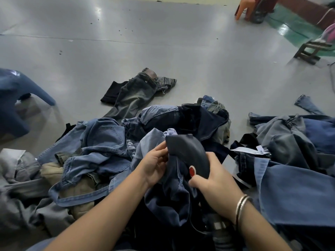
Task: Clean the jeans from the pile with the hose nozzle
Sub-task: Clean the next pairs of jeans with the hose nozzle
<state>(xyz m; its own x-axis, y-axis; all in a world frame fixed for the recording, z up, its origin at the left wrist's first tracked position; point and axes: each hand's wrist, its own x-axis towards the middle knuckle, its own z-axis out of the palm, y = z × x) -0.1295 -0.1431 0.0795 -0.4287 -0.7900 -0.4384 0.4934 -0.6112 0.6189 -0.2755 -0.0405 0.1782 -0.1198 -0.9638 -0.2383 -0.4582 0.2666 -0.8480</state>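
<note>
gripping a dark navy pair of jeans (174, 192) at near centre, a person works over a sprawling pile of denim (101, 151) on a grey floor (163, 51). the left hand (154, 163) pinches a fold of the navy cloth from the left, fingers curled onto the fabric. the right hand (212, 178) is wrapped around a dark, rounded nozzle head (190, 154), thumb lying just beside its red button (192, 171); the nozzle's upper end sits against the navy jeans, partly tucked under the cloth. two thin bangles (242, 207) circle the right wrist. whether a hose trails from the nozzle cannot be told, as the near part is lost in dark fabric.

lighter blue jeans (107, 136) lie heaped to the left of the hands, with beige and grey garments (54, 171) beyond them at the near left. more dark and washed denim (290, 142) spreads to the right, a white paper tag (253, 150) resting on it. farther out, apart from the pile, one grey-washed pair of jeans (134, 95) lies flat on the floor with a brown waist patch showing. a blue plastic stool (16, 98) stands at the left edge, an orange chair (248, 8) at the far right, and a low dark wooden stool (311, 51) near a green strip of floor (290, 29).
</note>
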